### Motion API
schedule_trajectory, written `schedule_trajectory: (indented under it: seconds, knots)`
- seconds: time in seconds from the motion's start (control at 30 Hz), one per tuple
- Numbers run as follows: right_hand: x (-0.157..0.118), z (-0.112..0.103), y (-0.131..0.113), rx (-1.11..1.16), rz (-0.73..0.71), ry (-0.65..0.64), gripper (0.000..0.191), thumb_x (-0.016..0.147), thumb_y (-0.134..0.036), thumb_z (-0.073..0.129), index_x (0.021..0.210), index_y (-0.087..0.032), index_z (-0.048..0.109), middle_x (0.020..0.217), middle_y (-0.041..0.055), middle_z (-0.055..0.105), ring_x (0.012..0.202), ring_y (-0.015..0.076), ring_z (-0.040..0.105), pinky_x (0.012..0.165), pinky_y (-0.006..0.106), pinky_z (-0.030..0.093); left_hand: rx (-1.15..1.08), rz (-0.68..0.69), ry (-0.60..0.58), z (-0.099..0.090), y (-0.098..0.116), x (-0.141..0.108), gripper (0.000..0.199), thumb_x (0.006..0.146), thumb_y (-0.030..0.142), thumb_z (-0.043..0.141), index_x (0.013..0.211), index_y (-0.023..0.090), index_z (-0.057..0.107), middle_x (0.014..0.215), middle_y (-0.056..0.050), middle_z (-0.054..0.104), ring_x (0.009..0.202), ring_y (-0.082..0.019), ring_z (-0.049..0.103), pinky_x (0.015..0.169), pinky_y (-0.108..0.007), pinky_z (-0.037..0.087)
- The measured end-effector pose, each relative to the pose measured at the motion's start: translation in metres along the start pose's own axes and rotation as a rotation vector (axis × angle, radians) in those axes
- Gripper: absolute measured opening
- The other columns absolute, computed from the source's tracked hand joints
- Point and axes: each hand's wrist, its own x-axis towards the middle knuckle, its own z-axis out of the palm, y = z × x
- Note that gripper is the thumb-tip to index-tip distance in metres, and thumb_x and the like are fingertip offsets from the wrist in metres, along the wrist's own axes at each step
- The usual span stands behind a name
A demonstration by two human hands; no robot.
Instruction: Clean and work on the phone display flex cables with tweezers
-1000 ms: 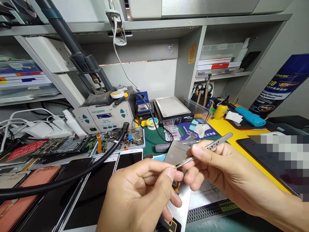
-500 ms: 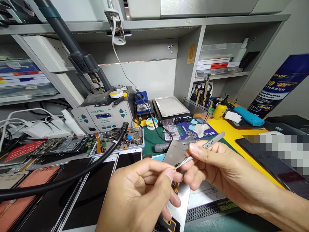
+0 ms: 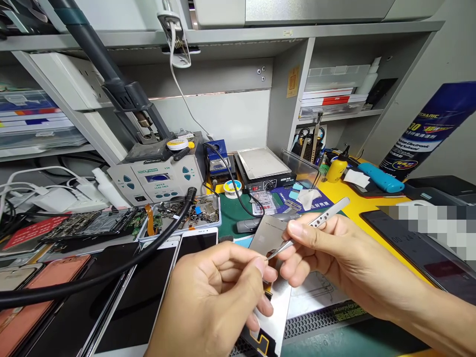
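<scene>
Metal tweezers [image 3: 320, 218] with holes along the handle are held by my right hand [image 3: 327, 243], between thumb and fingers, tips pointing down and left. Their tips meet the fingertips of my left hand [image 3: 223, 292], whose thumb and index finger are pinched together. Whatever lies in that pinch is too small to make out. Below and behind both hands is a metal plate [image 3: 269, 235], partly covered by them, with a black and yellow part [image 3: 266, 342] at its lower end.
Phones [image 3: 145, 297] lie at the left, crossed by a thick black hose [image 3: 156, 243]. Behind are a tray of circuit boards [image 3: 217, 223], a grey station [image 3: 156, 178] and a heating plate [image 3: 264, 163]. A dark phone [image 3: 401, 238] and a spray can [image 3: 427, 129] are at the right.
The tweezers are tilted slightly differently, and both hands have shifted very little. The whole view has moved slightly.
</scene>
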Motion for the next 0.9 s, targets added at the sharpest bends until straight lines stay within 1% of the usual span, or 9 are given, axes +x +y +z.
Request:
schedule_trajectory:
  seconds: [0.17,0.33,0.47,0.57,0.67,0.8,0.9]
  knots:
    - [-0.0005,-0.0004,0.0000,-0.020,0.003,0.013,0.032,0.086,-0.038,0.070,0.078,-0.008,0.079,0.068,0.0103,0.079,0.057,0.0121,0.074,0.061,0.014,0.059,-0.007,0.015,-0.019,-0.0014,-0.0013,-0.0003,0.020,0.083,0.028,0.061,0.072,0.015,0.071,0.054,-0.003,0.069,0.045,-0.012,0.062,0.045,-0.017,0.050]
    - [0.0001,-0.0011,-0.0010,-0.024,-0.004,0.015,0.031,0.087,-0.036,0.069,0.078,-0.008,0.079,0.070,0.0109,0.079,0.058,0.0125,0.074,0.062,0.015,0.059,-0.006,0.023,0.033,0.0020,0.0008,-0.0013,0.021,0.082,0.029,0.062,0.070,0.015,0.070,0.052,-0.002,0.068,0.043,-0.011,0.061,0.044,-0.016,0.049]
    - [0.0000,-0.0016,-0.0002,-0.030,-0.014,0.007,0.031,0.087,-0.036,0.068,0.077,-0.008,0.078,0.069,0.0108,0.079,0.059,0.0132,0.074,0.062,0.016,0.060,-0.010,0.026,0.002,0.0008,-0.0002,-0.0009,0.021,0.081,0.031,0.064,0.071,0.015,0.071,0.055,-0.004,0.069,0.045,-0.012,0.062,0.044,-0.017,0.050]
    - [-0.0007,-0.0016,-0.0002,-0.022,-0.013,0.009,0.031,0.086,-0.037,0.069,0.077,-0.009,0.078,0.068,0.0102,0.078,0.058,0.0127,0.074,0.061,0.015,0.059,-0.012,0.028,0.007,0.0003,-0.0002,-0.0017,0.021,0.081,0.032,0.065,0.069,0.015,0.070,0.057,-0.004,0.070,0.045,-0.012,0.061,0.044,-0.017,0.049]
    - [-0.0009,-0.0028,-0.0026,-0.026,-0.005,0.040,0.030,0.084,-0.037,0.071,0.076,-0.009,0.078,0.068,0.0098,0.078,0.056,0.0124,0.073,0.060,0.016,0.060,-0.001,0.032,0.042,0.0015,0.0010,-0.0035,0.021,0.081,0.031,0.063,0.068,0.015,0.070,0.055,-0.004,0.069,0.044,-0.011,0.061,0.044,-0.017,0.049]
    - [0.0008,-0.0056,-0.0063,-0.032,-0.018,0.123,0.028,0.082,-0.035,0.075,0.073,-0.009,0.078,0.067,0.0101,0.078,0.055,0.0119,0.072,0.058,0.014,0.059,0.022,0.068,0.112,0.0031,0.0017,-0.0049,0.022,0.081,0.033,0.062,0.069,0.015,0.070,0.051,-0.004,0.069,0.042,-0.012,0.061,0.044,-0.018,0.048]
    - [0.0013,-0.0059,-0.0066,-0.031,-0.018,0.107,0.030,0.081,-0.037,0.075,0.073,-0.008,0.078,0.065,0.0109,0.077,0.055,0.0127,0.073,0.058,0.015,0.060,0.000,0.080,0.116,0.0039,0.0015,-0.0049,0.022,0.079,0.033,0.063,0.068,0.015,0.070,0.051,-0.004,0.069,0.042,-0.013,0.061,0.043,-0.018,0.048]
